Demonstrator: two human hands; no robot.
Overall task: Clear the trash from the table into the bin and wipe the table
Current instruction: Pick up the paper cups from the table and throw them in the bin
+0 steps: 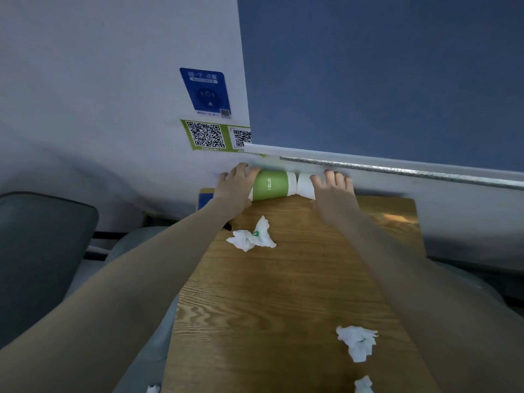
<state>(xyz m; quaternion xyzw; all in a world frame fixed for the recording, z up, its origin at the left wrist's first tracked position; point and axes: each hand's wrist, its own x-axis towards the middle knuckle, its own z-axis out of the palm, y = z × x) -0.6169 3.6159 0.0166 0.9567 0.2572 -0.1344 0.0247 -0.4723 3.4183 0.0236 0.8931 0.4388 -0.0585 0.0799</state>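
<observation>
From my remote station, the largest surface in view is the wall: a pale panel (pixel 99 80) fills ten o'clock and a dark blue panel (pixel 382 66) fills one o'clock, with a white ledge (pixel 340 158) and a grey metal strip (pixel 425 173) running along the blue panel's lower edge toward three o'clock. The wooden table (pixel 283 293) occupies the centre and six o'clock, its far end against the wall. A dark seat cushion (pixel 37 251) sits at nine o'clock, beside the table.

Both bare forearms reach across the table to its far end at twelve o'clock. The left hand (pixel 236 187) lies over the left end of a green paper cup (pixel 272 185) that rests on its side; fingers are spread and curved onto it, though I cannot confirm a firm grip. The right hand (pixel 333 191) rests likewise on a white cup (pixel 304 185), also on its side, fingers extended over it. The two cups touch end to end, against the wall.

On the pale panel at eleven o'clock I note a blue sticker (pixel 206 92) above a green-bordered QR label (pixel 205 135), with a second QR label (pixel 242 137) beside it, partly hidden by the ledge.

Crumpled tissues remain on the table: one (pixel 249 236) near centre, just below the left hand, bearing a green mark; one (pixel 357 341) at five o'clock; a smaller piece (pixel 363 384) at the bottom edge. A further scrap (pixel 153 388) sits at seven o'clock, off the table's left edge.
</observation>
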